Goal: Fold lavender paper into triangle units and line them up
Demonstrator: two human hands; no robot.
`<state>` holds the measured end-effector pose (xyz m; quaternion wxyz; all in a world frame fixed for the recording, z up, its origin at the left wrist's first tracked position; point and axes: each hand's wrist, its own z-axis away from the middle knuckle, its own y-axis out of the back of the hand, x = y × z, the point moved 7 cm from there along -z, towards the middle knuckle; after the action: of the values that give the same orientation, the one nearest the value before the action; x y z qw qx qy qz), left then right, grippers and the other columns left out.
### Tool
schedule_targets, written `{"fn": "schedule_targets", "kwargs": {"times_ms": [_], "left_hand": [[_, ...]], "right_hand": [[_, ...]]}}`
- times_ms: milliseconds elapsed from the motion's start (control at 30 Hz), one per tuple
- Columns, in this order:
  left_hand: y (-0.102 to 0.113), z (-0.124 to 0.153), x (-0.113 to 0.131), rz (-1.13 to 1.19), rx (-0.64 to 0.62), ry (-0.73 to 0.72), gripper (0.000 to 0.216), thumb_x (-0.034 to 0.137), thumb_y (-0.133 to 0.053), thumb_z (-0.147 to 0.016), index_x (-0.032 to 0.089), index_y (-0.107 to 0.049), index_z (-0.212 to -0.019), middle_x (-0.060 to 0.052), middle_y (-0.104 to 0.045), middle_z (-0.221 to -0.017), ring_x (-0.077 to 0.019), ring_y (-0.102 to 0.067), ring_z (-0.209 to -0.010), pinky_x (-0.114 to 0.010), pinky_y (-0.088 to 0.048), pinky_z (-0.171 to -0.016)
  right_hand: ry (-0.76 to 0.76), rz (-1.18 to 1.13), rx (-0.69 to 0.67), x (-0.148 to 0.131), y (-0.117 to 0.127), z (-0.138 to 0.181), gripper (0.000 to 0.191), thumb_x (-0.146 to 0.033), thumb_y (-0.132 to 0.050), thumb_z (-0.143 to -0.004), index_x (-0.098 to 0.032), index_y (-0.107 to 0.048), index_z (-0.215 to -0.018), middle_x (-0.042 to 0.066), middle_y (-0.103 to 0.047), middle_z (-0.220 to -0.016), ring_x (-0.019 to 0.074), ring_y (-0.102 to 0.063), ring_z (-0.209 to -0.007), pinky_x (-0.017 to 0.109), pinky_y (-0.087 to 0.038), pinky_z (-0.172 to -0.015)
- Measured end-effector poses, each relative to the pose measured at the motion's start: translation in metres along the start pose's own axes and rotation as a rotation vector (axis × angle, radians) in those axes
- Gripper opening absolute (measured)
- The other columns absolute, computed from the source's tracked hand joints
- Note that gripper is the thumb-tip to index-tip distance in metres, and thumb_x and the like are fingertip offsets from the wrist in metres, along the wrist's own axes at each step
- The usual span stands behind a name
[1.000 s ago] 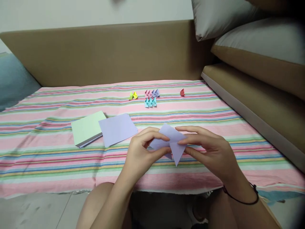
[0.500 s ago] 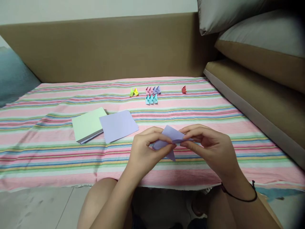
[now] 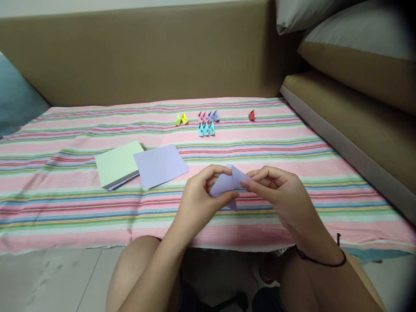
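Note:
Both hands hold one folded lilac paper piece (image 3: 227,184) just above the striped cloth. My left hand (image 3: 198,199) pinches its left side between thumb and fingers. My right hand (image 3: 279,195) pinches the right side, fingers curled; a black band circles that wrist. A loose lilac sheet (image 3: 160,164) lies flat to the left of my hands, overlapping a stack of paper with a pale green top sheet (image 3: 116,164).
Small folded paper units stand further back on the striped cloth (image 3: 65,203): yellow (image 3: 181,118), pink and lilac (image 3: 207,116), light blue (image 3: 206,128), and a lone red one (image 3: 251,115). A tan backrest (image 3: 146,56) and cushions (image 3: 351,99) border the far and right sides.
The lilac piece has been folded smaller, its lower point drawn in. Both hands stay pinched on it and sit slightly higher in view as the camera tips down.

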<state>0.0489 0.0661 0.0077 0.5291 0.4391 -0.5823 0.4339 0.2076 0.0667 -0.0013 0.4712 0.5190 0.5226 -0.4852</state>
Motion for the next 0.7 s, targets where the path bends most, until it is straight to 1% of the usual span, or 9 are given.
{"fn": "schedule_targets", "kwargs": {"times_ms": [100,200,267,333,400,433,533,600,700], "left_hand": [[-0.0013,0.0001,0.0001,0.009,-0.011,0.015,0.035,0.015,-0.075,-0.066,0.021,-0.058,-0.096,-0.001,-0.068,-0.084,-0.0185,-0.065,-0.077,-0.027,-0.055,-0.062],[-0.0035,0.0005,0.0002,0.068,-0.014,0.035,0.046,0.016,-0.076,-0.065,0.024,-0.049,-0.103,0.001,-0.068,-0.083,-0.0173,-0.066,-0.073,-0.026,-0.055,-0.058],[-0.0041,0.0008,-0.0021,0.099,0.005,0.069,0.055,0.018,-0.077,-0.064,0.026,-0.045,-0.107,0.001,-0.069,-0.083,-0.0168,-0.066,-0.069,-0.024,-0.054,-0.054],[-0.0039,0.0007,-0.0052,0.097,0.030,0.104,0.059,0.022,-0.079,-0.063,0.026,-0.045,-0.111,0.001,-0.069,-0.080,-0.0164,-0.066,-0.066,-0.023,-0.052,-0.052],[-0.0032,0.0001,-0.0060,0.086,0.047,0.106,0.054,0.025,-0.079,-0.064,0.023,-0.050,-0.110,0.000,-0.069,-0.077,-0.0167,-0.066,-0.066,-0.023,-0.051,-0.055],[-0.0028,-0.0003,-0.0053,0.079,0.052,0.095,0.047,0.027,-0.078,-0.066,0.021,-0.055,-0.106,-0.001,-0.070,-0.076,-0.0169,-0.066,-0.068,-0.023,-0.051,-0.056],[-0.0005,-0.0012,-0.0024,0.044,0.067,0.065,0.021,0.032,-0.072,-0.074,0.016,-0.066,-0.085,-0.003,-0.069,-0.074,-0.0157,-0.065,-0.067,-0.022,-0.048,-0.056],[0.0011,-0.0012,-0.0017,0.027,0.077,0.071,0.019,0.034,-0.069,-0.077,0.015,-0.068,-0.076,-0.002,-0.067,-0.068,-0.0129,-0.061,-0.059,-0.021,-0.045,-0.052],[0.0027,-0.0007,-0.0018,0.034,0.087,0.091,0.019,0.035,-0.069,-0.077,0.015,-0.068,-0.075,0.000,-0.063,-0.061,-0.0099,-0.053,-0.052,-0.020,-0.040,-0.048]], "right_hand": [[-0.004,0.003,0.014,0.0004,0.0005,0.0000,0.022,-0.033,-0.081,-0.064,-0.021,-0.063,-0.064,0.002,-0.069,-0.081,0.0169,-0.068,-0.073,0.028,-0.058,-0.065],[-0.005,-0.010,0.013,0.0010,-0.0005,0.0001,0.023,-0.033,-0.082,-0.064,-0.021,-0.062,-0.064,0.003,-0.068,-0.081,0.0169,-0.068,-0.074,0.027,-0.058,-0.065],[0.001,-0.015,0.008,0.0008,-0.0018,0.0003,0.024,-0.033,-0.082,-0.062,-0.021,-0.062,-0.063,0.003,-0.067,-0.081,0.0169,-0.068,-0.073,0.028,-0.059,-0.065],[0.013,-0.013,0.003,-0.0002,-0.0032,0.0007,0.025,-0.034,-0.083,-0.061,-0.020,-0.062,-0.063,0.003,-0.066,-0.081,0.0168,-0.068,-0.073,0.028,-0.060,-0.066],[0.028,-0.011,-0.006,-0.0017,-0.0049,0.0013,0.026,-0.035,-0.082,-0.062,-0.020,-0.061,-0.063,0.003,-0.065,-0.081,0.0165,-0.068,-0.074,0.028,-0.060,-0.067],[0.035,-0.010,-0.015,-0.0024,-0.0060,0.0017,0.026,-0.035,-0.082,-0.063,-0.020,-0.061,-0.063,0.003,-0.065,-0.081,0.0165,-0.068,-0.074,0.028,-0.061,-0.068],[0.054,-0.009,-0.034,-0.0039,-0.0083,0.0029,0.023,-0.034,-0.080,-0.065,-0.020,-0.061,-0.065,0.003,-0.065,-0.082,0.0163,-0.068,-0.074,0.029,-0.061,-0.069],[0.064,-0.012,-0.029,-0.0045,-0.0085,0.0036,0.021,-0.031,-0.080,-0.066,-0.020,-0.062,-0.066,0.002,-0.064,-0.082,0.0156,-0.067,-0.074,0.029,-0.061,-0.069],[0.066,-0.026,-0.017,-0.0045,-0.0083,0.0044,0.020,-0.027,-0.081,-0.065,-0.021,-0.062,-0.066,0.001,-0.063,-0.081,0.0141,-0.066,-0.073,0.028,-0.061,-0.069]]}}
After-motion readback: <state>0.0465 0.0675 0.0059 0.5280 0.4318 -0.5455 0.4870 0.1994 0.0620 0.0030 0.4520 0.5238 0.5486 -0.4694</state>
